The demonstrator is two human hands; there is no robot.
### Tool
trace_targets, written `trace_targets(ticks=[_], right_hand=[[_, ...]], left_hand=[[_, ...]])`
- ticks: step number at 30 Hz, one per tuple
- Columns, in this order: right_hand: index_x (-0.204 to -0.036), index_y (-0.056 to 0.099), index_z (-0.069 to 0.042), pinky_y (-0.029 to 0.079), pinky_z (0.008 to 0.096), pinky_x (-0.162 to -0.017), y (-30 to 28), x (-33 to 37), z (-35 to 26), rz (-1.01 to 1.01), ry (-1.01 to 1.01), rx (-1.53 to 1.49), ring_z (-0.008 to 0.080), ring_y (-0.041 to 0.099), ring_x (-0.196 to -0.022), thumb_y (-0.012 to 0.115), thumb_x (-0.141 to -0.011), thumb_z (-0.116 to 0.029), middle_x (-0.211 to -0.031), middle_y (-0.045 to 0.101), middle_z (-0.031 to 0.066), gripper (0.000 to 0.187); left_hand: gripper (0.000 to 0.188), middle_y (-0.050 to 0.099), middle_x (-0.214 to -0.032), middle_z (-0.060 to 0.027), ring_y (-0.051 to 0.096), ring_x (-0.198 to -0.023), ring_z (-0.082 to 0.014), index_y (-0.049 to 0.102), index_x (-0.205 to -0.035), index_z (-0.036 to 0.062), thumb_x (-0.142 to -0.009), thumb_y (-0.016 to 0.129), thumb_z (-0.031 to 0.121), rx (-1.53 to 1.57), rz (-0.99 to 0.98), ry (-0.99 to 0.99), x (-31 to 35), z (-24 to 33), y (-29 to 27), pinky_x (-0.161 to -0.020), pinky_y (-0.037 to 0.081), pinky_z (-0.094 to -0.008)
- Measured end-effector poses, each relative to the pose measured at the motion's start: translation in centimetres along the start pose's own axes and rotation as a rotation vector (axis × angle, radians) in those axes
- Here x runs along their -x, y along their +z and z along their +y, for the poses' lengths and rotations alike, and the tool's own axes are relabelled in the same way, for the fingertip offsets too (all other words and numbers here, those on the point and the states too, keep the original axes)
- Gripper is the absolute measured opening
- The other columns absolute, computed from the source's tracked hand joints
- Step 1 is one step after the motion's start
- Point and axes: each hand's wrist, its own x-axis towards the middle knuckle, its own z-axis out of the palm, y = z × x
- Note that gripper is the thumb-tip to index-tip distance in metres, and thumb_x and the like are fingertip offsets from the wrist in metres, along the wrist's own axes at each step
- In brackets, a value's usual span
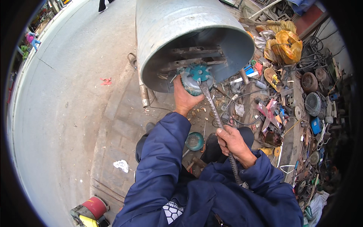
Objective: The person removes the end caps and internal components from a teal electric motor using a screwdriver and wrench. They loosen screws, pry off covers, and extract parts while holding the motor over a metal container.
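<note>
At the mouth of a big grey metal drum (181, 26) sits a small round electric motor (189, 84) with a teal finned fan (200, 71) on its upper face. My left hand (184, 99) is wrapped round the motor's near left side, thumb along its lower edge. In my right hand (233, 143) is a ribbed steel pry bar (216, 114), held about its middle. The bar slants up and left, and its flattened tip touches the fan's near edge. Below the motor, between my knees, lies a teal mesh-ended cover (194, 141).
Metal bars (193, 53) lie inside the drum. Scrap, wires and motor parts crowd the right, with a yellow plastic bag (289, 47) farther back. A red-and-yellow machine (94, 208) stands at lower left. A road (68, 94) runs along the left.
</note>
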Motion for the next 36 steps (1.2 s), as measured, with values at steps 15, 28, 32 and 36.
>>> trace_targets(ticks=[15,28,32,36], right_hand=[[-0.096,0.055,-0.001,0.039,0.0289,-0.043,0.1,-3.4,5.4,0.065,-0.296,0.148,0.0084,0.048,-0.049,0.061,-0.111,-0.031,-0.067,0.056,0.0016,0.034],[-0.093,0.053,-0.004,0.036,0.0291,-0.038,-0.8,-0.8,2.3,0.067,-0.174,0.205,0.0090,0.046,-0.042,0.060,-0.111,-0.038,-0.061,0.051,0.0000,0.039],[-0.094,0.052,-0.004,0.035,0.0300,-0.036,-2.1,-0.4,0.4,0.020,-0.127,0.139,0.0106,0.043,-0.038,0.057,-0.112,-0.036,-0.058,0.045,-0.0013,0.037],[-0.097,0.052,-0.006,0.032,0.0290,-0.036,-2.0,-1.2,-2.3,-0.014,-0.128,0.159,0.0091,0.038,-0.038,0.054,-0.114,-0.037,-0.058,0.039,-0.0036,0.035]], left_hand=[[0.122,0.059,-0.134,-0.0247,0.063,-0.123,-0.0395,0.044,-0.146,-0.0059,-0.049,0.100,0.042,-0.039,-0.012,-0.003,0.0,0.0,-0.3,-0.107,0.051,-0.0440],[0.119,0.058,-0.136,-0.0231,0.062,-0.124,-0.0349,0.041,-0.148,-0.0045,-0.054,0.101,0.036,-0.040,-0.006,0.014,0.1,0.2,-0.1,-0.109,0.049,-0.0417],[0.120,0.058,-0.136,-0.0233,0.062,-0.124,-0.0348,0.040,-0.148,-0.0058,-0.054,0.102,0.036,-0.047,-0.008,0.043,0.2,0.0,-0.1,-0.109,0.050,-0.0419],[0.118,0.058,-0.133,-0.0232,0.060,-0.124,-0.0385,0.044,-0.144,-0.0057,-0.051,0.102,0.037,0.019,-0.003,0.011,0.1,0.6,-0.3,-0.109,0.049,-0.0452]])
